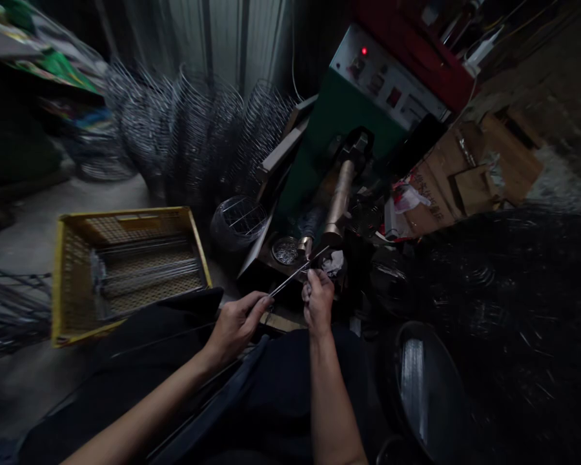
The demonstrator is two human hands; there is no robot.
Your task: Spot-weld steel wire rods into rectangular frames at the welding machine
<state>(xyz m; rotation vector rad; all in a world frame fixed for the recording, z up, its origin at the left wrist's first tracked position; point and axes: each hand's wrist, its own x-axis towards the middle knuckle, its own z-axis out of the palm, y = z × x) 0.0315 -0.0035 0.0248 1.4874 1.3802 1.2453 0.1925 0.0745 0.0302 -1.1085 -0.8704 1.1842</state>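
My left hand [239, 323] is closed around a thin metal rod [290, 279] that slants up and right to the copper-coloured tip [306, 247] of a machine. Just right of the rod, my right hand [318, 294] pinches with thumb and forefinger close below that tip. A small piece seems to be in its fingers, too small to name. A thick copper-coloured cylinder arm [339, 197] runs down from the green machine body [322, 123] toward both hands. Beside the tip stands a round dish [285, 250] of small shiny metal pieces.
On the left, a yellow plastic crate [126, 223] holds several metal rods. Coiled wire racks [145, 116] stand along the back wall. A round wire basket [239, 218] sits beside the machine. Flattened cardboard [430, 187] lies to the right, near dark piled wire parts [503, 290].
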